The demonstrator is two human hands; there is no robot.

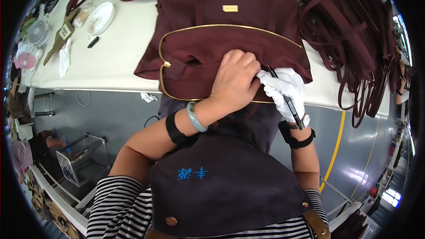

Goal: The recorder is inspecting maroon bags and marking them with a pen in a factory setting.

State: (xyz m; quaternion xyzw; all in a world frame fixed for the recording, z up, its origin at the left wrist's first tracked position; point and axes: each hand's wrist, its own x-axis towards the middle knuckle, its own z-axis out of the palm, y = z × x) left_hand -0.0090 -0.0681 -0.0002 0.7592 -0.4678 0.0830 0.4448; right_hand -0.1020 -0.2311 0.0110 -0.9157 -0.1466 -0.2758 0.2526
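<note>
A maroon fabric tote bag [212,13] lies before me with its mouth unzipped and its handles pointing away. A gold-toned zipper [160,48] curves around the opening, its end at the left. My bare left hand [235,76], fingers curled, is at the lining near the middle of the opening; its fingertips are hidden, and whether it pinches fabric cannot be told. Touching it on the right is my right hand [284,89] in a white glove, which holds a dark slim pen-like tool [288,103] slanting back over the wrist. A gold-toned plate [230,8] sits on the bag's front.
Piled maroon bags with dangling straps [352,30] cover the table's right; more lie at the far left. A white plate [101,18], a small black object [93,42] and fans [39,33] stand left. The white table's edge [99,89] runs before me. A person sits at lower left.
</note>
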